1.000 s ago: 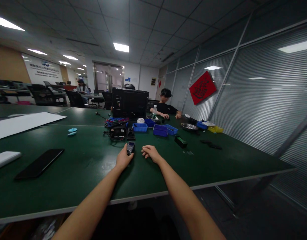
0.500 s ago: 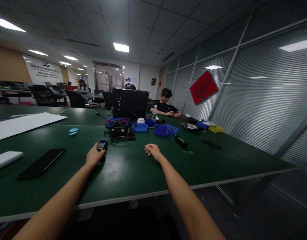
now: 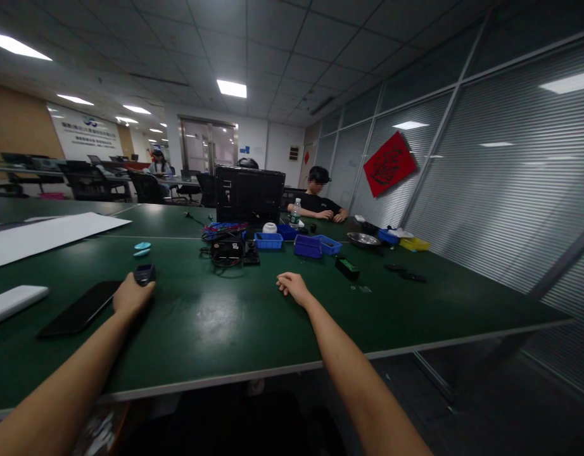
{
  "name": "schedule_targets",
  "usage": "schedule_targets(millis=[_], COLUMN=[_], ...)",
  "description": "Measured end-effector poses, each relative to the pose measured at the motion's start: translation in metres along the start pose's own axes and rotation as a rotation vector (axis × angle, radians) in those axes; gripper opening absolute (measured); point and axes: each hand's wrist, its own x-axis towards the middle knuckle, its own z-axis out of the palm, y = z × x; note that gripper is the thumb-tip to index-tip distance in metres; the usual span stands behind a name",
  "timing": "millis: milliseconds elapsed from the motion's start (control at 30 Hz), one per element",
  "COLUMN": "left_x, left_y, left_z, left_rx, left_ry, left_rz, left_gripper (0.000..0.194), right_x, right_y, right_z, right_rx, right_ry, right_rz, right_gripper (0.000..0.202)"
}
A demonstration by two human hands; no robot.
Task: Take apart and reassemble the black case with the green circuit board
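Observation:
My left hand (image 3: 131,296) is wrapped around a dark handheld device with a small screen (image 3: 144,273); its lower part is hidden by my palm. The device is just right of a flat black slab (image 3: 80,308), like a large phone or tablet, partly covered by my hand. My right hand (image 3: 292,286) rests on the green table with fingers loosely curled in and nothing visible in them. A black box with a green top (image 3: 348,267) lies to its right.
Ahead stand a black monitor (image 3: 250,195), blue bins (image 3: 268,240), a cabled black unit (image 3: 227,252) and a bottle (image 3: 296,212). A metal bowl (image 3: 363,239) sits at right. A white block (image 3: 16,303) and light-blue pieces (image 3: 142,248) are at left. Another person (image 3: 317,199) sits across.
My left hand has moved left with the handheld device, from the middle of the table to beside the black slab. The right hand has stayed in place.

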Motion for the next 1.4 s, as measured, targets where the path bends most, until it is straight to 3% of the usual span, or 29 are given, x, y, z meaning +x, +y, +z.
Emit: schedule_targets(millis=[100, 200, 333, 467, 567, 667, 767, 933, 1067, 1167, 1267, 1400], left_x=[-0.014, -0.031, -0.057, -0.093, -0.122, -0.144, -0.150, -0.140, -0.136, -0.137, -0.137, -0.135], left_y=[0.014, 0.036, 0.072, 0.113, 0.142, 0.160, 0.163, 0.151, 0.147, 0.147, 0.146, 0.145], left_z=[0.003, 0.016, 0.042, 0.069, 0.089, 0.108, 0.119, 0.114, 0.106, 0.104, 0.103, 0.103], left_rx=[0.033, 0.007, 0.003, 0.007, -0.103, -0.276, -0.442, -0.596, -0.598, -0.590, -0.585, -0.558], left_ry=[-0.133, -0.155, -0.189, -0.215, -0.267, -0.377, -0.429, -0.388, -0.342, -0.334, -0.334, -0.347], left_rz=[0.125, 0.227, 0.328, 0.470, 0.580, 0.651, 0.661, 0.478, 0.437, 0.444, 0.450, 0.442], left_gripper=[0.041, 0.046, 0.057, 0.054, 0.053, 0.068, 0.075, 0.069, 0.062, 0.060, 0.059, 0.059], right_x=[-0.001, -0.002, -0.004, -0.005, -0.005, -0.005, -0.011, -0.027, -0.025, -0.016, -0.010, -0.007], right_y=[-0.002, -0.004, -0.008, -0.010, -0.010, -0.010, -0.016, -0.029, -0.032, -0.030, -0.026, -0.019], right_z=[0.001, 0.002, 0.003, 0.004, 0.005, 0.005, 0.010, 0.029, 0.031, 0.009, -0.027, -0.064], right_rx=[-0.014, -0.024, -0.027, -0.041, -0.069, -0.134, -0.318, -0.853, -1.023, -1.049, -1.057, -1.052], right_ry=[0.004, 0.011, 0.009, 0.011, 0.011, 0.048, 0.110, 0.085, 0.131, 0.259, 0.419, 0.576], right_rz=[0.007, 0.016, 0.021, 0.032, 0.032, 0.008, -0.043, -0.107, 0.002, 0.121, 0.244, 0.358], right_gripper=[0.013, 0.011, 0.010, 0.009, 0.011, 0.023, 0.044, 0.081, 0.070, 0.058, 0.044, 0.042])
